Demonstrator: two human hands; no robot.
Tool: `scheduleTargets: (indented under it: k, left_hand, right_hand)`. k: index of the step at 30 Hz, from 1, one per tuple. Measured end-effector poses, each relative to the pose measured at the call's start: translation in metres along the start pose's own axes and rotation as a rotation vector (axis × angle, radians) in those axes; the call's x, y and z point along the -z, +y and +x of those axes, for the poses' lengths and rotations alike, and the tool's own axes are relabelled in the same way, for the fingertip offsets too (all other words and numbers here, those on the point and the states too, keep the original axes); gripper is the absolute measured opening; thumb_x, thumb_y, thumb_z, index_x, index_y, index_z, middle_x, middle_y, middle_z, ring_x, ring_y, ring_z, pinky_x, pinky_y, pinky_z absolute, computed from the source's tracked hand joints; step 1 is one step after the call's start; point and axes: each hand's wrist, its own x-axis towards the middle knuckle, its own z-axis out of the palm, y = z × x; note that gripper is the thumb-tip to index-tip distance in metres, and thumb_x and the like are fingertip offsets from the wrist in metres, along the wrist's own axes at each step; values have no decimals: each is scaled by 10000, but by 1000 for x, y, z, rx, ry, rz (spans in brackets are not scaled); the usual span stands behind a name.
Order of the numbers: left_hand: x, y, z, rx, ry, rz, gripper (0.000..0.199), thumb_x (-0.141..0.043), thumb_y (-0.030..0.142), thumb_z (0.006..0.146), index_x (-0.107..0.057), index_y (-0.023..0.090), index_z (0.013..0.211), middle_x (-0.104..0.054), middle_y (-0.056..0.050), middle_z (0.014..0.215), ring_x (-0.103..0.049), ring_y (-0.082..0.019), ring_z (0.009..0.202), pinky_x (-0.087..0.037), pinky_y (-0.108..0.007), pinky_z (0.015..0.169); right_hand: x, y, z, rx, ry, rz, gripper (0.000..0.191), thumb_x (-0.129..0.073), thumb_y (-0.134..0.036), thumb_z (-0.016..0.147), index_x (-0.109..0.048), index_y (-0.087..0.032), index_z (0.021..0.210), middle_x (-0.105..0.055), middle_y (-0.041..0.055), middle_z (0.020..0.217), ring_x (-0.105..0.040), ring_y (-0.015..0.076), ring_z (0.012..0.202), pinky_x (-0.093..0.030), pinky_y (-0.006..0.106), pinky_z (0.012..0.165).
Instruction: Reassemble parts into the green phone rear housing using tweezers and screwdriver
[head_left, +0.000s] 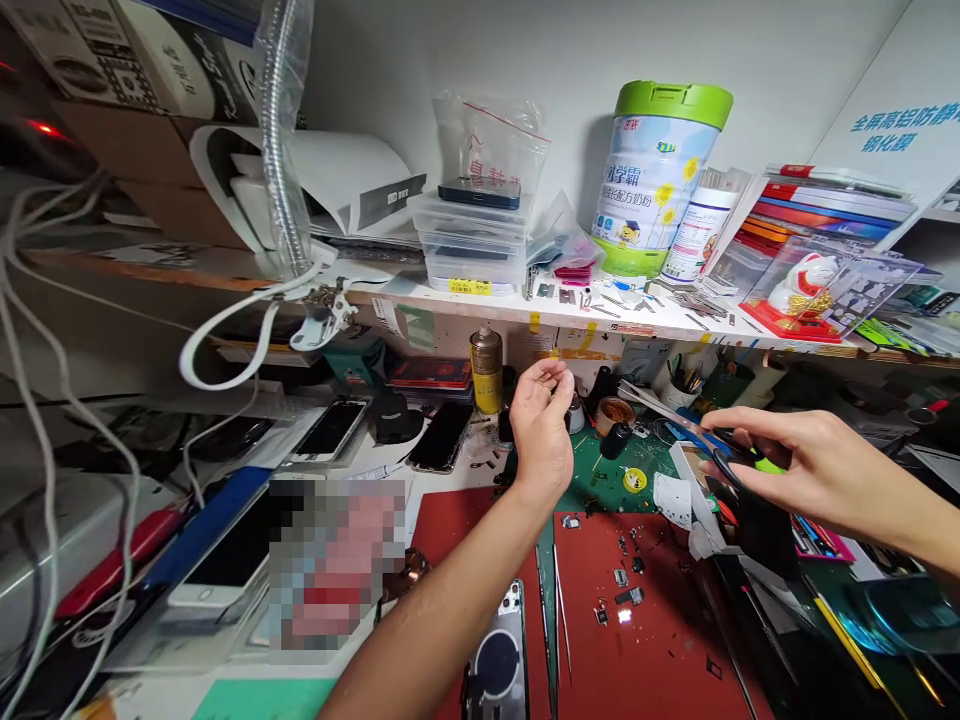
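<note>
My right hand [817, 475] grips a pair of scissors [686, 425] by the dark handles. The blades point left toward my other hand, a gap apart from it. My left hand [541, 430] is raised above the bench with its fingers curled in against the thumb; whatever it pinches, if anything, is too small to make out. Below lies a red mat [637, 640] with several tiny phone parts [628, 596] scattered on it. A phone [499, 655] with its camera side up lies under my left forearm. Tweezers [561, 615] rest beside it.
Overhead, a shelf [570, 315] carries plastic boxes [472, 240], a large green-lidded can [660, 180] and a lucky cat figure [806, 290]. A yellow spray can [487, 370] stands below it. Phones [442, 437] lie to the left. White cables [49, 400] hang at far left.
</note>
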Motion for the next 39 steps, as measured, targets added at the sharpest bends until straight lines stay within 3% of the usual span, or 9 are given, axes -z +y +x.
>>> scheduleTargets:
  k: [3, 7, 10, 15, 19, 25, 39]
  left_hand:
    - [3, 4, -1, 14, 9, 8, 383, -1013, 363, 760, -772, 203, 1010, -693, 4, 951, -629, -102, 847, -505, -226, 823]
    - [9, 18, -11, 46, -24, 24, 374, -1013, 416, 770, -772, 191, 947, -694, 1, 924, -625, -108, 838, -516, -230, 822]
    - [17, 31, -29, 96, -45, 59, 379, -1018, 432, 781, -783, 188, 951, -726, -12, 920, -652, -123, 861, -534, -237, 839]
    - [31, 47, -67, 189, -80, 116, 358, -1018, 443, 795, -813, 195, 951, -793, -43, 981, -713, -151, 905, -582, -255, 856]
    - [35, 50, -87, 229, -115, 133, 346, -1013, 463, 801, -819, 211, 936, -830, -67, 1057, -773, -191, 1012, -610, -293, 944]
    - [36, 51, -98, 254, -178, 154, 357, -988, 501, 827, -808, 216, 943, -845, -79, 987, -809, -220, 955, -623, -382, 1021]
    - [35, 52, -102, 218, -186, 166, 311, -966, 476, 863, -815, 219, 952, -844, -74, 1016, -829, -241, 1020, -638, -399, 1028]
  right_hand:
    - [1, -3, 19, 49, -81, 98, 393, -737, -485, 970, -838, -255, 1272, -728, 9, 781, -553, 147, 579, -428, 275, 548]
    - [-12, -7, 29, 56, -112, 174, 397, -754, -465, 959, -838, -249, 1282, -676, -13, 734, -506, 128, 547, -372, 265, 513]
    - [-30, -13, 21, 87, -104, 204, 352, -758, -418, 966, -838, -250, 1265, -680, -30, 709, -485, 116, 539, -365, 250, 504]
    - [-60, -31, -7, 186, -5, 241, 301, -688, -263, 964, -834, -250, 1226, -861, 17, 1006, -623, 120, 603, -498, 237, 574]
    - [-72, -40, -20, 189, 6, 284, 298, -682, -245, 964, -823, -229, 1226, -869, 37, 1040, -682, 134, 644, -541, 242, 605]
    - [-73, -47, -31, 194, -6, 324, 310, -672, -218, 955, -811, -217, 1232, -865, 46, 1099, -687, 123, 672, -535, 228, 602]
    - [-68, -50, -38, 202, -4, 313, 267, -672, -220, 1005, -801, -241, 1237, -860, 30, 1039, -709, 140, 722, -551, 234, 641]
